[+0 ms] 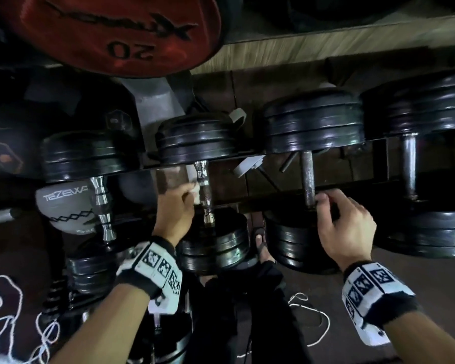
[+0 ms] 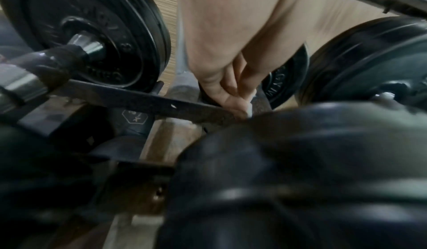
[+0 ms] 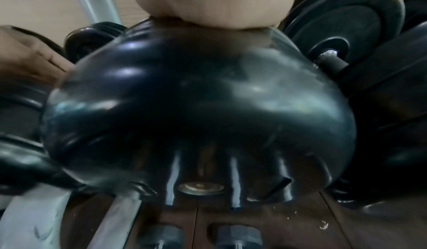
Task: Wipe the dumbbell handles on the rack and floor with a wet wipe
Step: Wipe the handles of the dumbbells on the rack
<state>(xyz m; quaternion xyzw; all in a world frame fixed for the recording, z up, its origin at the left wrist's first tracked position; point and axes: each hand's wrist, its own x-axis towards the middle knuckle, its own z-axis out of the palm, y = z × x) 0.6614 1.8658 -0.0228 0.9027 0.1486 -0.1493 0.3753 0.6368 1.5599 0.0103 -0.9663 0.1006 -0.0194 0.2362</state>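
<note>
Several black-plated dumbbells lie across a dark rack (image 1: 263,202). My left hand (image 1: 192,195) pinches a white wet wipe (image 1: 195,191) against the chrome handle (image 1: 205,179) of the second dumbbell from the left. The left wrist view shows the fingers (image 2: 231,96) pressing the wipe (image 2: 250,106) onto that handle. My right hand (image 1: 323,203) curls round the near end of the dull grey handle (image 1: 308,177) of the dumbbell to the right. In the right wrist view its palm (image 3: 208,6) rests above a black plate (image 3: 196,107), which hides the fingers.
A red plate marked 20 (image 1: 121,35) hangs over the rack's back left. A grey ball (image 1: 63,203) sits under the left dumbbell. More dumbbells (image 1: 90,271) stand on the floor below. White cord (image 1: 8,311) lies around my feet (image 1: 262,248).
</note>
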